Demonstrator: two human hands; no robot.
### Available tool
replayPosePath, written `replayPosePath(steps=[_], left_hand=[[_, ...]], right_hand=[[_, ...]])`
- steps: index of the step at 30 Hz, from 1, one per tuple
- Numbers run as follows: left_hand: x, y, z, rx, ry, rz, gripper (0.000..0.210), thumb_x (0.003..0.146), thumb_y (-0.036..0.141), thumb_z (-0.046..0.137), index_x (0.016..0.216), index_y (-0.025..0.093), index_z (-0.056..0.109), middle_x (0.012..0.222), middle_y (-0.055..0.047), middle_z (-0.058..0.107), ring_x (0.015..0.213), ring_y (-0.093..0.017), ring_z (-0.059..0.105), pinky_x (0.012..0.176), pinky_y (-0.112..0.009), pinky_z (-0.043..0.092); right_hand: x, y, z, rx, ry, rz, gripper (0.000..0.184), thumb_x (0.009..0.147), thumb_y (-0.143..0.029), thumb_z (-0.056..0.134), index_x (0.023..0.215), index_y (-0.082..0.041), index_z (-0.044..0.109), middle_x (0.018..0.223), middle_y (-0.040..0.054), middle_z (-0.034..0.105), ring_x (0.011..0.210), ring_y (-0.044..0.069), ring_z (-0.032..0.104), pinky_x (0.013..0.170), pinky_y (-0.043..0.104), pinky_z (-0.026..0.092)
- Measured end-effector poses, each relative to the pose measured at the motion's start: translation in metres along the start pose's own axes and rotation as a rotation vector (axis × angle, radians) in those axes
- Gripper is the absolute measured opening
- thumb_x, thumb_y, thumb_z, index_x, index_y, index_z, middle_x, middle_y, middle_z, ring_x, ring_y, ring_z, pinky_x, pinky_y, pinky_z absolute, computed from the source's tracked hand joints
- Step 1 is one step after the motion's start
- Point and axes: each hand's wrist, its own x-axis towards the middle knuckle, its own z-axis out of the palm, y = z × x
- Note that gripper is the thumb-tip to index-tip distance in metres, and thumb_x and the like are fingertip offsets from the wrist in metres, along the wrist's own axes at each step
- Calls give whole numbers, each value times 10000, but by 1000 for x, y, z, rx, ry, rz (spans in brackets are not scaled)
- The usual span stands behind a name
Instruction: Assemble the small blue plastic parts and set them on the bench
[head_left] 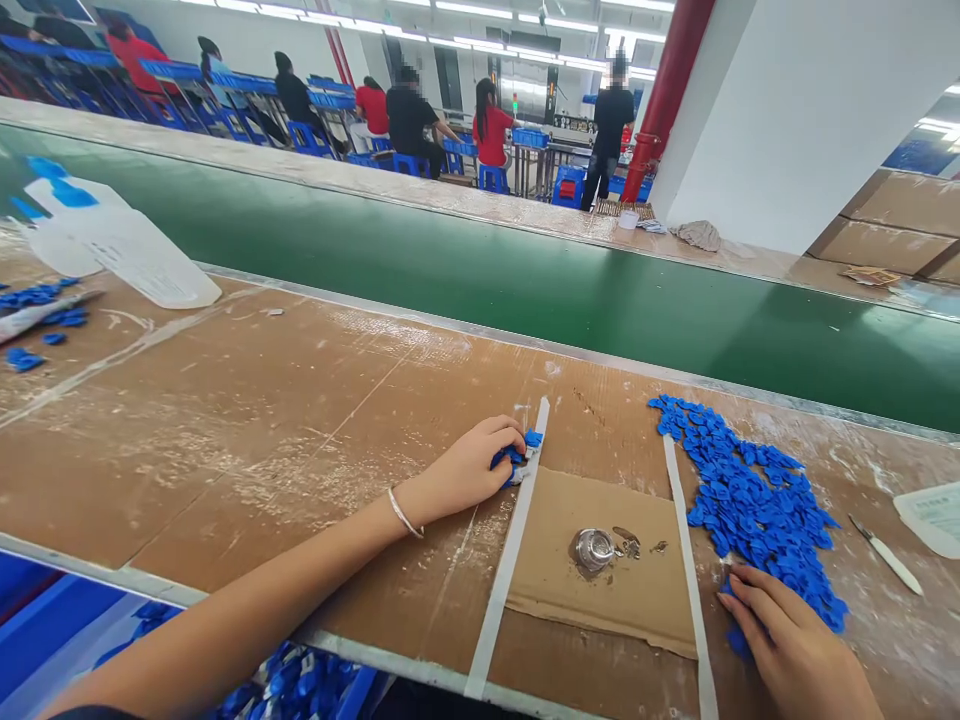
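Left hand (469, 468) has its grip curled tight around a small cluster of blue plastic pieces (514, 455), pressed against the near white tape strip (504, 570) on the brown cardboard-topped bench (247, 420). Right hand (795, 645) lies flat and open, fingertips on the near edge of the big heap of blue plastic pieces (750, 495). Between them sits a small round metal cup (592, 548); beyond, the green conveyor belt (525, 275).

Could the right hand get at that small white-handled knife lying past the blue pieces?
Probably yes: the right hand rests at the blue pile's near edge, and the knife lies uncovered on the bench just beyond.
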Motion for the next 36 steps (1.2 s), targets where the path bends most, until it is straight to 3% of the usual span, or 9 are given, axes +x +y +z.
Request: replayPosePath(steps=[3, 7, 11, 16, 19, 24, 29, 32, 36], left_hand=[[3, -2, -5, 10, -32, -20, 190, 825, 93, 448, 896, 184, 599, 1006, -60, 626, 986, -207, 571, 938, -360, 455], [6, -5, -16, -17, -168, -10, 119, 887, 169, 469, 886, 185, 586, 982, -50, 616, 989, -205, 559, 935, -349, 441], [8, -6, -24, -8, -272, 2, 102, 889, 162, 494, 925, 190, 585, 1026, -59, 597, 1014, -206, 549, 939, -343, 434], [9, -8, -22, 36, -276, 23, 153, 868, 101, 470, 933, 183, 581, 1032, -74, 599, 1008, -214, 552, 924, -356, 448], [9, -8, -23, 10, -199, 4, 179, 882, 120, 443, 966, 182, 589, 1009, -78, 613, 971, -217, 566, 894, -370, 464], [-8, 18, -22, -473, 26, -229, 209, 870, 236, 555, 1073, 211, 593, 1057, -63, 654, 968, -200, 616, 880, -358, 499], [-51, 64, 17, -1195, 197, -562, 307, 786, 336, 724, 1048, 205, 634, 1011, -63, 693, 896, -197, 669, 833, -322, 536], [-73, 82, 40, -1342, 231, -634, 285, 771, 361, 760, 1005, 212, 693, 1015, -60, 680, 904, -198, 667, 845, -304, 527], [-83, 92, 48, -1370, 196, -628, 260, 743, 349, 796, 949, 205, 731, 987, -49, 635, 890, -184, 646, 812, -276, 519]], right_hand=[[-5, -5, -2, -3, -76, 15, 438, 1018, -205, 256, 909, -172, 678, 926, 73, 708, 891, 190, 662, 811, 317, 490], [-5, -16, -4, 93, -228, 243, 382, 1017, -274, 303, 967, -174, 669, 994, 101, 682, 884, 205, 651, 808, 331, 504], [-1, -25, -6, 230, -237, 350, 375, 1012, -326, 327, 936, -203, 673, 987, 108, 672, 910, 214, 647, 812, 331, 517], [7, -29, -10, 263, -265, 430, 422, 1014, -317, 285, 886, -206, 672, 913, 116, 675, 899, 222, 655, 786, 339, 536], [22, -28, -17, 241, -214, 455, 389, 1013, -387, 313, 943, -201, 647, 919, 108, 689, 853, 219, 677, 745, 334, 553], [72, -49, -30, 416, -86, 371, 303, 979, -381, 453, 1173, -166, 542, 1008, 82, 705, 913, 191, 682, 774, 289, 559], [113, -78, -31, 565, -115, 238, 320, 956, -262, 484, 1263, -174, 512, 1083, 64, 695, 989, 196, 653, 841, 313, 529], [122, -81, -27, 567, -161, 242, 308, 972, -266, 461, 1262, -177, 519, 1074, 64, 694, 974, 213, 648, 820, 340, 524], [123, -80, -28, 667, -164, 286, 259, 958, -246, 499, 1208, -221, 559, 1080, 49, 695, 985, 215, 648, 827, 347, 530]])
